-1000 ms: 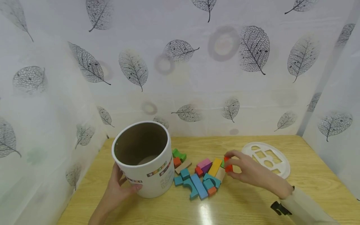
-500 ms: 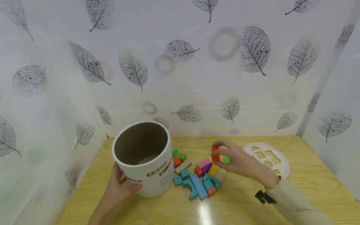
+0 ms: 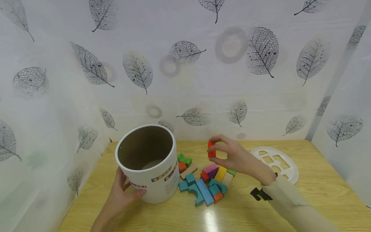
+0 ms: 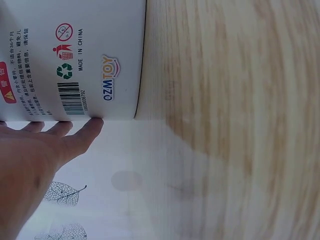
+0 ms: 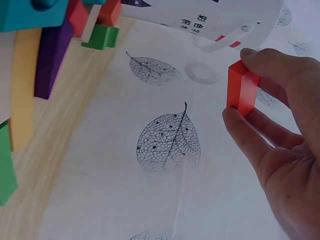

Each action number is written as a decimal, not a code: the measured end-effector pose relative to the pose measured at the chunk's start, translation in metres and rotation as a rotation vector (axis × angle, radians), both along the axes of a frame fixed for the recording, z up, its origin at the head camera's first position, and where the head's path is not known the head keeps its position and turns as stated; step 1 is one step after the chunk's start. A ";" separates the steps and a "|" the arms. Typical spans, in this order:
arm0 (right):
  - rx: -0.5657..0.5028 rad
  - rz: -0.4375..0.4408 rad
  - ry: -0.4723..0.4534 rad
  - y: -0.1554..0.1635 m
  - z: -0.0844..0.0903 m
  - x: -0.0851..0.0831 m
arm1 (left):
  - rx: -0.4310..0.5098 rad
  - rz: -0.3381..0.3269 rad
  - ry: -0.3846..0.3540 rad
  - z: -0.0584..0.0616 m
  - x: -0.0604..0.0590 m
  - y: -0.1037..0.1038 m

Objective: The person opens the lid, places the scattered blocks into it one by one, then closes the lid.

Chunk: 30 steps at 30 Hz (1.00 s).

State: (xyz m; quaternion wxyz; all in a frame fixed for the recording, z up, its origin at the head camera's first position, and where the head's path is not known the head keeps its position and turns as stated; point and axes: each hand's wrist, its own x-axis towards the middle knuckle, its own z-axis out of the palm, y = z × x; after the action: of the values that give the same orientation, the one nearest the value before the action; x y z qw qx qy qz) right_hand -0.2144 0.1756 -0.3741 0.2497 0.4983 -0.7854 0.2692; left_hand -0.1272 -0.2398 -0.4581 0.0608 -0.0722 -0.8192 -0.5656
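The red block [image 3: 211, 149] is pinched at its two ends only, between thumb and forefinger of the right hand [image 3: 236, 158], so it could be twisted out of the fingers [image 5: 270, 62] and dropped among the loose blocks [image 3: 207, 180] on the table [image 3: 246, 209] below. It is a small oblong, plain red and matt, held upright above that pile. The white tub [image 3: 149, 162], well left of the fingers, is steadied by the left hand [image 3: 121, 193], its straight fingers laid flat against the wall.
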 end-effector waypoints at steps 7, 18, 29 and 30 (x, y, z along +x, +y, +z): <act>-0.046 0.000 -0.027 -0.019 0.013 -0.008 | -0.002 0.004 -0.004 0.000 0.001 0.000; -0.097 0.068 -0.054 -0.055 0.033 -0.015 | -0.012 0.003 0.009 -0.001 0.000 0.000; -0.117 0.174 -0.082 -0.090 0.055 -0.023 | -0.009 -0.001 0.003 0.000 0.000 -0.001; -0.116 0.183 -0.089 -0.094 0.057 -0.023 | -0.011 -0.001 0.005 0.000 0.000 -0.001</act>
State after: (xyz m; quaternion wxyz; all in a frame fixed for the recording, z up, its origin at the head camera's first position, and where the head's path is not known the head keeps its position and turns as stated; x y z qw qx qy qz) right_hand -0.2376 0.0817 -0.3173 0.2176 0.5402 -0.7300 0.3577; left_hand -0.1268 -0.2410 -0.4585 0.0621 -0.0744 -0.8223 -0.5608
